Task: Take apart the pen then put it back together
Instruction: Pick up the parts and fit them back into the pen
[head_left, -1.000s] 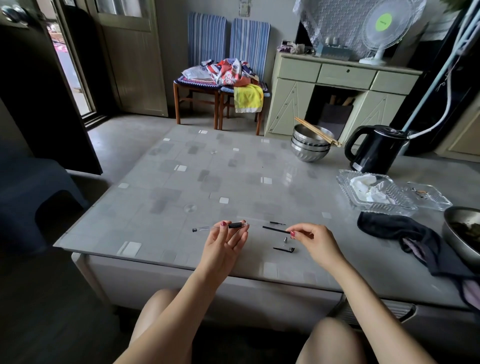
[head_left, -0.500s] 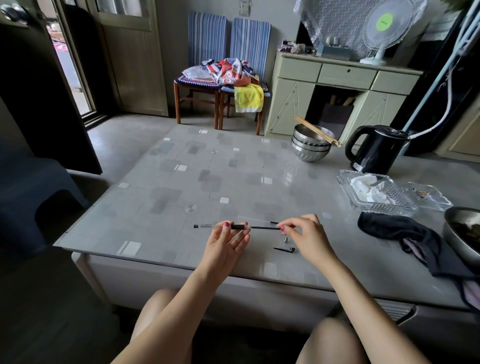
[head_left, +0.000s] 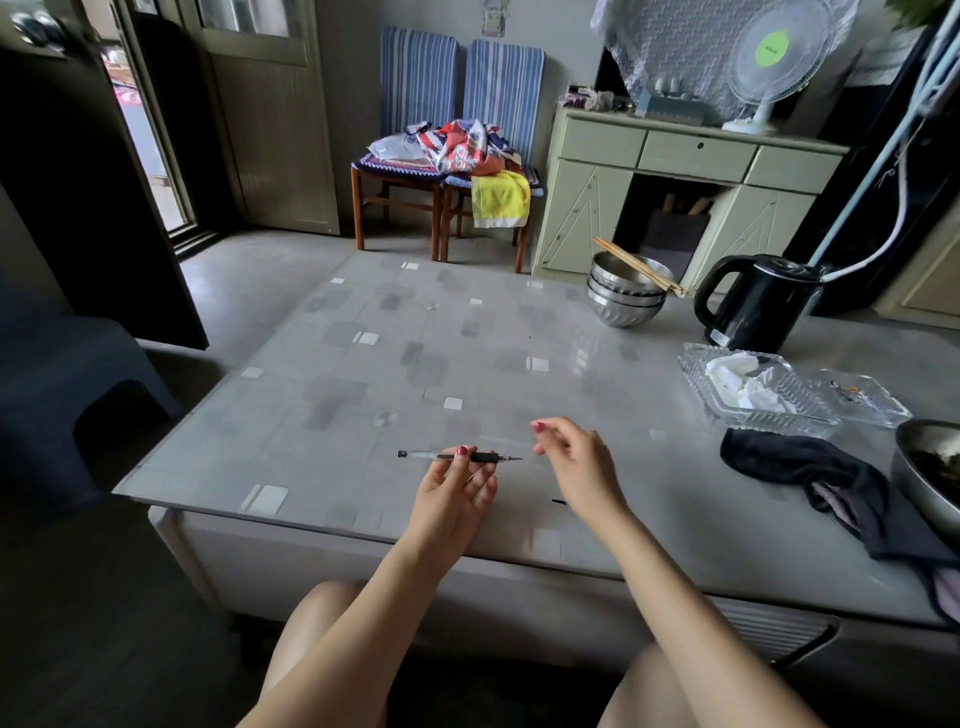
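My left hand pinches a clear pen barrel with a black grip, held level above the glass-topped table. The refill sits inside the barrel and its thin tip pokes out on the right. My right hand hovers just right of the tip, fingers loosely spread and holding nothing. A small black pen part lies on the table under my right wrist, mostly hidden. Any other loose parts are covered by my right hand.
A dark cloth lies at the right, with a glass tray of tissues behind it and a metal bowl at the right edge. A black kettle and stacked steel bowls with chopsticks stand at the back.
My right hand slid the refill into the barrel held by my left hand, then let go and drew away to the right. My left hand stayed put.
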